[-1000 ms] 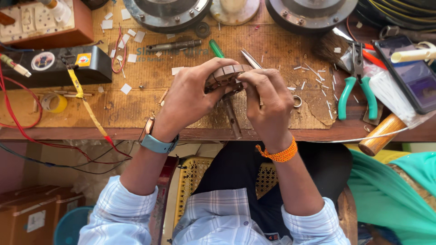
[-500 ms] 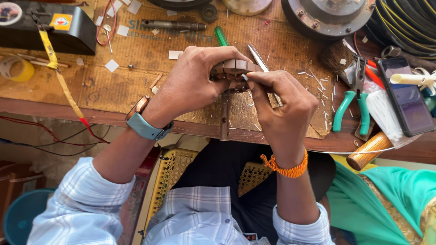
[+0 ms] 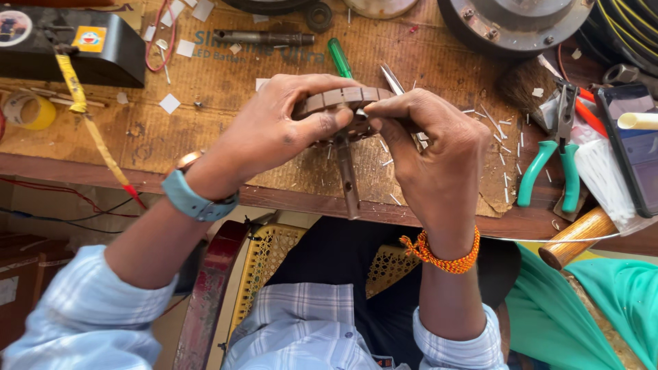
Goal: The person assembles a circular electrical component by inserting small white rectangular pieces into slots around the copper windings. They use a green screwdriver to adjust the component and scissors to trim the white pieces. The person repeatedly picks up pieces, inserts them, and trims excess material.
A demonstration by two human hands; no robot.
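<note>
1. While both hands meet above the near edge of the worn brown cardboard-covered workbench (image 3: 205, 130), they share one object: a round, brown, segmented metal ring-shaped part (image 3: 343, 99), like a small motor core, held between them.
2. The left hand (image 3: 274, 133) wraps around the ring's left side, thumb pressed along its front and fingers curled over the top; it is closed on the part.
3. The right hand (image 3: 432, 151) is pinched narrow, thumb and forefinger meeting at the ring's right rim; whether something thin sits between those fingertips cannot be told.
4. A slim grey metal shaft (image 3: 346, 175) hangs down from under the ring, pointing toward the person's lap.
5. The left wrist wears a blue-strapped watch (image 3: 195, 199); the right wrist carries an orange braided thread band (image 3: 442, 253).
6. Just behind the hands lies a green-handled screwdriver (image 3: 339, 58), with short silvery wire offcuts (image 3: 493, 123) scattered to the right.
7. Farther right rest green-handled pliers (image 3: 548, 164), near a wooden hammer handle (image 3: 576, 236) that overhangs the bench edge.
8. At the far left sits a black box-shaped instrument (image 3: 103, 44), beside a yellow roll of tape (image 3: 27, 109).
</note>
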